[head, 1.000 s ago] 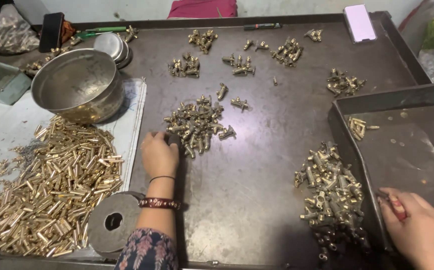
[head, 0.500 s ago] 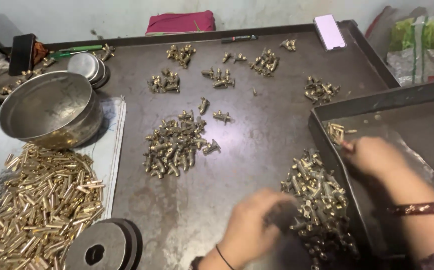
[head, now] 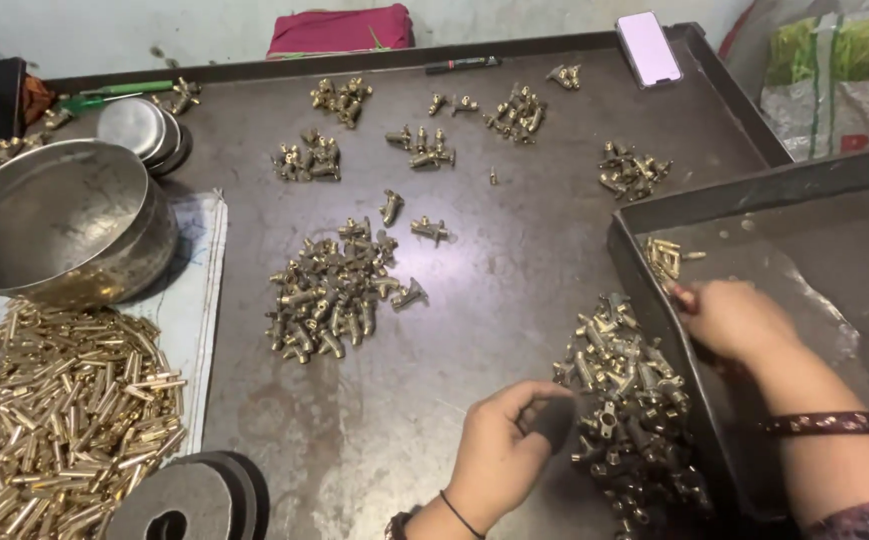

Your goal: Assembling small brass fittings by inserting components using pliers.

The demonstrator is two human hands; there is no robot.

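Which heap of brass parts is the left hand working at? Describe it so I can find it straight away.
Start from the raised metal tray at the right of the dark table. Against that tray's left wall lies a heap of brass fittings, the nearest to the camera, with the left hand at its left edge. Unlike the smaller, scattered clusters farther up the table, it is dense and hugs the tray.

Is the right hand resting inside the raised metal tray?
Yes, the right hand lies inside the raised tray, beside a few brass pieces.
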